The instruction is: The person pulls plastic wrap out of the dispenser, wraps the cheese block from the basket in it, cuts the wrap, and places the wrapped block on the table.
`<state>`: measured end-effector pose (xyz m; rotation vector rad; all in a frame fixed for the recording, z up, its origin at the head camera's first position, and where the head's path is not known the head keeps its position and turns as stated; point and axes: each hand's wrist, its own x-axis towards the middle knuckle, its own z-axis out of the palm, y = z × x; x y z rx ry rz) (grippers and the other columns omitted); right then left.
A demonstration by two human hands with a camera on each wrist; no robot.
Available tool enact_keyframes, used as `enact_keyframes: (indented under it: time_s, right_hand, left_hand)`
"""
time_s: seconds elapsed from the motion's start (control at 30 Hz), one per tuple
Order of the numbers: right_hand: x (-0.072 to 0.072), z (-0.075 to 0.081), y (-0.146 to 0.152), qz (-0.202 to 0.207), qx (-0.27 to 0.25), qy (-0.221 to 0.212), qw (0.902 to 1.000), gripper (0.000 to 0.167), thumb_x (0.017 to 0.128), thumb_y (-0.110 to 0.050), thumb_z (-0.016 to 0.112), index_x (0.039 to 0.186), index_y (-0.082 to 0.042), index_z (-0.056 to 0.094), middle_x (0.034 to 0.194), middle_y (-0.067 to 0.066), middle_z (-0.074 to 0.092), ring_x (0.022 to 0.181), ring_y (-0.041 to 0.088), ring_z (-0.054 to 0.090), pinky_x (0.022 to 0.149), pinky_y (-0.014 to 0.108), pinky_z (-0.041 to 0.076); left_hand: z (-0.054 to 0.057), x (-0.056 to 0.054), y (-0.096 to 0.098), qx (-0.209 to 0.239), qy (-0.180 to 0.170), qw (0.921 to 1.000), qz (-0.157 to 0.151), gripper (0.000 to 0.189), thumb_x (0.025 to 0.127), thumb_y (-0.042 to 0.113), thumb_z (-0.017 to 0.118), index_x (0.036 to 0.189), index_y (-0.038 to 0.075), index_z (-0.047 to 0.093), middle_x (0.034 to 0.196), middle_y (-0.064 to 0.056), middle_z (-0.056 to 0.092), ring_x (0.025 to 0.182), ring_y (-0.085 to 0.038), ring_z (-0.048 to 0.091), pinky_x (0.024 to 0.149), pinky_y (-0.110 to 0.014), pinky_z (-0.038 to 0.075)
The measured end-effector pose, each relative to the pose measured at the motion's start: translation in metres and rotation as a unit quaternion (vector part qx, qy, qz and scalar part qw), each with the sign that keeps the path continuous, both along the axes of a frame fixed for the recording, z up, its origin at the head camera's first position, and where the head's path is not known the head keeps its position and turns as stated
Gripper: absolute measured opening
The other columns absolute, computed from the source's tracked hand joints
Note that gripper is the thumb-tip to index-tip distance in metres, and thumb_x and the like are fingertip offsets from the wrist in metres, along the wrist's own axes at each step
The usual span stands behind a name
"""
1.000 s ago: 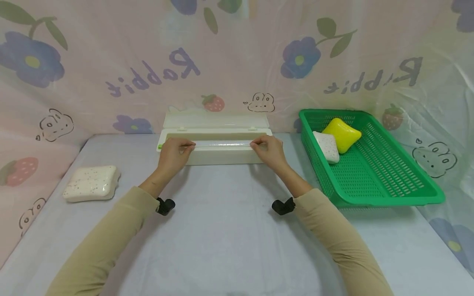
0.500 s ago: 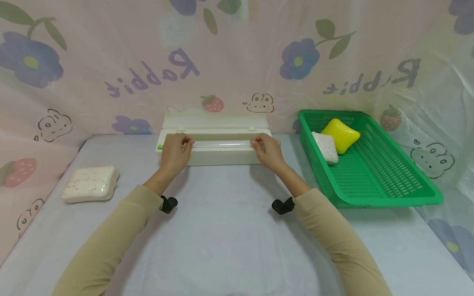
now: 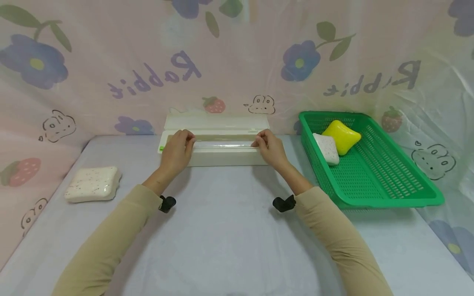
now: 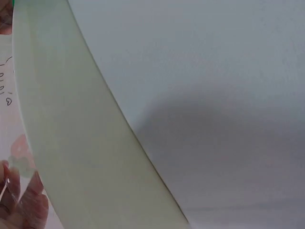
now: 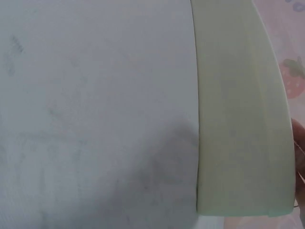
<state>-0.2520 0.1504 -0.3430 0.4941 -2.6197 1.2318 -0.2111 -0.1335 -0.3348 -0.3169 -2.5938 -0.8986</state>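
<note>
Clear film (image 3: 226, 144) lay in the white box (image 3: 226, 158). The left grip (image 3: 175, 150) and right grip (image 3: 273, 150), both pinched closed on it near the box's 2 ends, had risen slightly; probably its edge was lifting.

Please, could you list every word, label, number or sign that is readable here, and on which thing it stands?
"Rabbit", in mirror writing, on the curtain, left of centre.
"Rabbit", also mirrored, on the curtain at right; its "a" is unclear.
No readable text on the box or basket.
</note>
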Motion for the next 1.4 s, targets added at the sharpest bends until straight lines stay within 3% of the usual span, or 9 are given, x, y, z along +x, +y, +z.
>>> enact_keyframes:
  time_s: [0.2,0.4,0.53,0.67,0.77,0.9,1.1,1.23,1.4]
  right_hand:
    - [0.0,0.003,0.001,-0.006,-0.019,0.006,0.9998,0.019,0.101,-0.016,0.049,0.105,0.001,0.055,0.089,0.016,0.072,0.086,0.029,0.069,0.071,0.034,0.05]
    - [0.002,0.006,0.007,0.04,-0.03,-0.01,0.9987,0.02,0.101,-0.02,0.049,0.105,-0.001,0.053,0.092,0.016,0.071,0.092,0.028,0.067,0.085,0.041,0.052]
    - [0.005,0.006,0.01,0.069,-0.029,-0.016,0.997,0.02,0.098,-0.017,0.055,0.107,0.0,0.051,0.101,0.017,0.069,0.1,0.029,0.065,0.089,0.042,0.051]
    - [0.006,0.005,0.01,0.075,-0.017,-0.014,0.9969,0.026,0.093,-0.011,0.062,0.112,0.003,0.05,0.105,0.017,0.067,0.103,0.03,0.063,0.092,0.041,0.05]
    - [0.008,0.006,0.008,0.065,-0.013,-0.005,0.9978,0.027,0.092,-0.007,0.062,0.115,0.003,0.052,0.101,0.018,0.067,0.099,0.03,0.063,0.089,0.04,0.05]
    - [0.011,0.008,0.006,0.041,-0.002,0.012,0.9991,0.022,0.093,-0.009,0.062,0.113,0.001,0.062,0.101,0.017,0.068,0.095,0.03,0.065,0.082,0.04,0.052]
    - [0.012,0.01,0.008,0.029,0.0,0.028,0.9992,0.015,0.092,-0.011,0.063,0.103,-0.002,0.07,0.099,0.014,0.071,0.09,0.027,0.066,0.075,0.035,0.052]
    - [0.011,0.012,0.009,0.031,-0.008,0.037,0.9988,0.014,0.092,-0.01,0.064,0.1,-0.001,0.069,0.099,0.014,0.07,0.09,0.027,0.065,0.075,0.034,0.051]
    - [0.008,0.014,0.012,0.044,-0.022,0.034,0.9982,0.015,0.094,-0.012,0.061,0.1,0.0,0.068,0.102,0.016,0.07,0.1,0.03,0.065,0.087,0.042,0.051]
  left_hand:
    - [0.004,-0.002,-0.003,0.014,-0.008,0.9997,-0.018,0.017,0.1,0.013,0.051,0.107,-0.001,0.058,0.101,-0.018,0.064,0.089,-0.032,0.062,0.069,-0.041,0.05]
    - [-0.001,-0.001,-0.008,0.034,-0.013,0.9979,-0.054,0.017,0.101,0.012,0.048,0.108,-0.002,0.054,0.091,-0.016,0.067,0.075,-0.027,0.058,0.063,-0.032,0.042]
    - [-0.005,0.003,-0.013,0.041,-0.018,0.9962,-0.075,0.019,0.1,0.014,0.049,0.108,-0.002,0.056,0.091,-0.015,0.064,0.08,-0.025,0.056,0.069,-0.033,0.043]
    - [-0.007,0.005,-0.018,0.038,-0.031,0.9941,-0.097,0.025,0.094,0.019,0.062,0.109,-0.001,0.059,0.099,-0.015,0.063,0.09,-0.028,0.054,0.077,-0.038,0.044]
    - [-0.008,0.007,-0.021,0.029,-0.023,0.9931,-0.111,0.026,0.088,0.009,0.069,0.109,-0.002,0.061,0.102,-0.017,0.063,0.091,-0.03,0.055,0.079,-0.041,0.045]
    - [-0.006,0.009,-0.024,0.018,-0.004,0.9949,-0.099,0.019,0.087,-0.003,0.065,0.106,-0.004,0.066,0.103,-0.018,0.065,0.089,-0.031,0.059,0.078,-0.041,0.048]
    - [-0.001,0.01,-0.026,0.034,0.005,0.9975,-0.062,0.011,0.088,0.004,0.067,0.095,-0.002,0.073,0.102,-0.016,0.068,0.088,-0.03,0.06,0.075,-0.042,0.05]
    - [0.002,0.01,-0.028,0.047,0.002,0.998,-0.043,0.014,0.089,0.01,0.067,0.097,0.0,0.074,0.105,-0.017,0.07,0.101,-0.035,0.057,0.087,-0.048,0.046]
    - [0.007,0.011,-0.03,0.091,-0.023,0.9951,-0.03,0.021,0.091,0.018,0.067,0.103,0.002,0.073,0.108,-0.017,0.07,0.112,-0.036,0.059,0.103,-0.05,0.041]
